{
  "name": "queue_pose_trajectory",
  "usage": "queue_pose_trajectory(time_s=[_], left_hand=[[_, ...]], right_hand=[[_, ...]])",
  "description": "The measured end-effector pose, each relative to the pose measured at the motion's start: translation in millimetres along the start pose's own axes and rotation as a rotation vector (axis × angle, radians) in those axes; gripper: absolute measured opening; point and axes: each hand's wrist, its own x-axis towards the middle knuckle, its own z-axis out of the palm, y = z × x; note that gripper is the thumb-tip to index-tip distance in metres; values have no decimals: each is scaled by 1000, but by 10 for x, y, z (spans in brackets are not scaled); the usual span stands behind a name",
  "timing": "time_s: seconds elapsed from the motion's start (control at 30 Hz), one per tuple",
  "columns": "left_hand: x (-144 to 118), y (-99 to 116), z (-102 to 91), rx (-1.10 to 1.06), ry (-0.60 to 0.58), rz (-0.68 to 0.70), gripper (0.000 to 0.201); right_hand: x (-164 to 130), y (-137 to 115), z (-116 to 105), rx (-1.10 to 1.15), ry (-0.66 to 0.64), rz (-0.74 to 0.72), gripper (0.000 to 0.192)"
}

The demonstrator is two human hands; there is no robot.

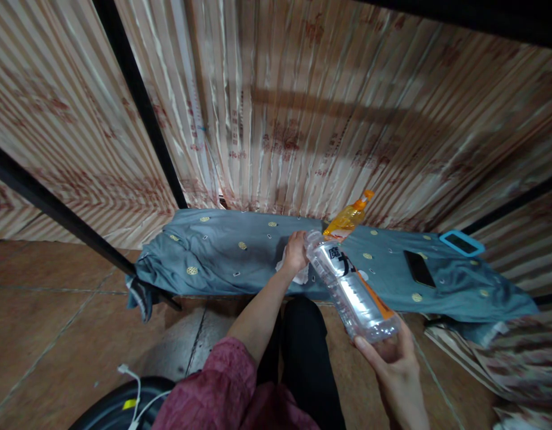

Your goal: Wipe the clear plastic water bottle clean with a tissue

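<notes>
My right hand (394, 364) grips the bottom of a clear plastic bottle (349, 286) with black characters and an orange label stripe, tilted away from me. My left hand (296, 251) is closed at the bottle's neck, at its cap end. A crumpled white tissue (301, 276) shows under that hand. Behind the bottle stands an orange bottle (347, 219) with an orange spout cap, leaning right. Both sit above a low surface draped in a blue-grey cloth (226, 251) with small yellow dots.
A black phone (418, 268) and a second device in a light blue case (461, 243) lie on the cloth at right. Striped curtains hang behind. Black frame bars (141, 101) cross the left. A white cable (135, 394) lies on a dark round object at bottom left.
</notes>
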Motion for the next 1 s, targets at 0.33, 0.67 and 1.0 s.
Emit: queue_pose_trajectory(time_s=[0.33, 0.67, 1.0], left_hand=[[6, 9, 3, -4, 9, -1, 30], [0, 13, 4, 4, 13, -1, 27], [-12, 28, 6, -13, 16, -16, 29]], right_hand=[[-11, -29, 56, 46, 13, 20, 94], [-50, -68, 73, 45, 19, 37, 92], [-92, -127, 126, 112, 67, 89, 96]])
